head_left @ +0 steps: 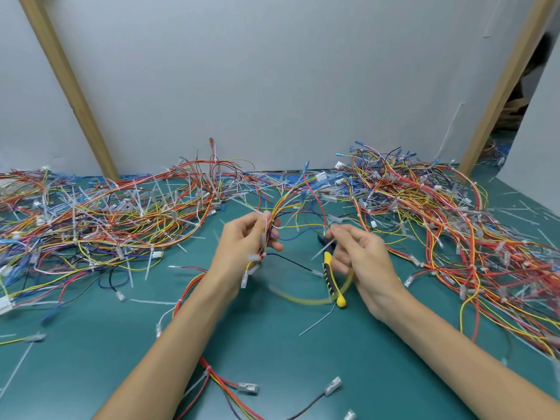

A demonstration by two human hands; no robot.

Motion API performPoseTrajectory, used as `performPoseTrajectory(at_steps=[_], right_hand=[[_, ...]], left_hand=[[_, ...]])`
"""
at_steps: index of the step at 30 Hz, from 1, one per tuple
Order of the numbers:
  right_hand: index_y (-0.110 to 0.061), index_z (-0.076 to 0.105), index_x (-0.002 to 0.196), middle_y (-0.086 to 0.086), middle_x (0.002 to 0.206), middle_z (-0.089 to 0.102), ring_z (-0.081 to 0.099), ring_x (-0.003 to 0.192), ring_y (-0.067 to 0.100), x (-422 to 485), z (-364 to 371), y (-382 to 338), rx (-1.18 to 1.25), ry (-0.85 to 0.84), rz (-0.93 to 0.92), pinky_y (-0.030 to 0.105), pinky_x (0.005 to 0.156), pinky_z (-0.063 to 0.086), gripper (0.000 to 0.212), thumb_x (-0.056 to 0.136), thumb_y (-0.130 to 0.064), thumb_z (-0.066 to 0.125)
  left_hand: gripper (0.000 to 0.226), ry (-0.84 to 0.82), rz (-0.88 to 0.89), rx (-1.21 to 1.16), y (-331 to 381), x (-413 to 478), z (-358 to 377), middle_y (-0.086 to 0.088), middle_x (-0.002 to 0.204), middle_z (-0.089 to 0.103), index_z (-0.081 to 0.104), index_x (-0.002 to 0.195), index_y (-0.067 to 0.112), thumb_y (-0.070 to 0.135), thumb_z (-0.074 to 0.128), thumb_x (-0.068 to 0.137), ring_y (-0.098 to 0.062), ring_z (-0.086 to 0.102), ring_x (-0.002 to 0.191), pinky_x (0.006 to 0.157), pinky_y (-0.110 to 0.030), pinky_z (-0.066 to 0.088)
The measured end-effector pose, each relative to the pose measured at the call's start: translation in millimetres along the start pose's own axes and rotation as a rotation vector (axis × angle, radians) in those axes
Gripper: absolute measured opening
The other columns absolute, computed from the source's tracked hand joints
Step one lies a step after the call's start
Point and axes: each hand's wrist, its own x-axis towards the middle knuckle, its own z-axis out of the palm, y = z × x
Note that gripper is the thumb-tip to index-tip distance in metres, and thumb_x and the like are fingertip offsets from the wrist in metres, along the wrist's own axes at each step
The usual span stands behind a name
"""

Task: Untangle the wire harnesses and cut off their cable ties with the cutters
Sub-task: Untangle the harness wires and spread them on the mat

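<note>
the left grip (pixel 247 247) is closed on a red-and-yellow wire harness (pixel 277 209). yellow-and-black plastic-handled cutters (pixel 331 277) are held in the right grip (pixel 363 259), beside the harness.

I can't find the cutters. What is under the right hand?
The cutters, gripped by the right hand: yellow-black handles stick out below it, above the mat. The hand covers most of the jaws.

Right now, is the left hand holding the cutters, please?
No, the left hand grips a wire harness, while the yellow-and-black cutters are in the right hand.
</note>
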Motion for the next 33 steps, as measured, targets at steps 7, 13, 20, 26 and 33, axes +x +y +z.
performPoseTrajectory(at_steps=[7,13,20,26,33], right_hand=[[-0.028,0.078,0.082,0.000,0.059,0.065,0.045,0.049,0.012,13.2,-26.5,-14.5,-0.524,0.086,-0.277,0.028,0.054,0.036,0.011,0.086,-0.038,0.076],[-0.029,0.077,0.096,-0.007,0.076,0.061,0.058,0.069,0.018,18.0,-45.6,-20.2,-1.086,0.355,-0.694,0.037,0.059,0.045,0.012,0.094,-0.035,0.066],[-0.028,0.070,0.125,0.006,0.112,0.058,0.045,0.102,0.033,27.0,-64.4,-27.0,-1.369,0.583,-0.762,0.042,0.081,0.031,0.040,0.093,-0.005,0.065],[-0.026,0.071,0.107,-0.009,0.106,0.065,0.057,0.104,0.018,2.8,-23.7,-28.1,-0.776,0.294,-0.657,0.036,0.092,0.040,0.025,0.095,-0.025,0.050],[-0.021,0.071,0.094,-0.004,0.084,0.075,0.072,0.081,0.014,-4.1,0.0,-12.3,-0.336,0.092,-0.141,0.026,0.067,0.051,0.003,0.094,-0.023,0.068]], left_hand=[[0.030,0.080,-0.030,-0.025,-0.4,2.9,-3.7,-0.014,0.085,0.060,0.064,0.089,-0.001,0.020,0.050,0.105,-0.010,0.060,0.048,0.065,-0.028,0.049],[0.016,-0.007,-0.015,0.021,1.4,-4.0,-3.3,-0.007,0.081,0.062,0.062,0.106,0.000,0.004,0.046,0.104,-0.006,0.058,0.059,0.053,-0.017,0.040],[0.028,-0.034,0.034,0.008,5.0,-7.9,-0.6,-0.012,0.092,0.061,0.060,0.107,0.006,-0.013,0.041,0.100,-0.002,0.062,0.065,0.045,-0.014,0.041],[0.031,0.007,0.095,0.023,-2.0,-4.2,-2.3,-0.005,0.090,0.068,0.064,0.098,0.019,-0.005,0.045,0.102,-0.004,0.070,0.074,0.049,-0.015,0.046],[0.027,0.001,0.116,0.055,-3.5,-6.3,0.6,0.003,0.086,0.073,0.065,0.104,0.020,-0.001,0.048,0.102,-0.018,0.073,0.079,0.048,-0.027,0.049]])
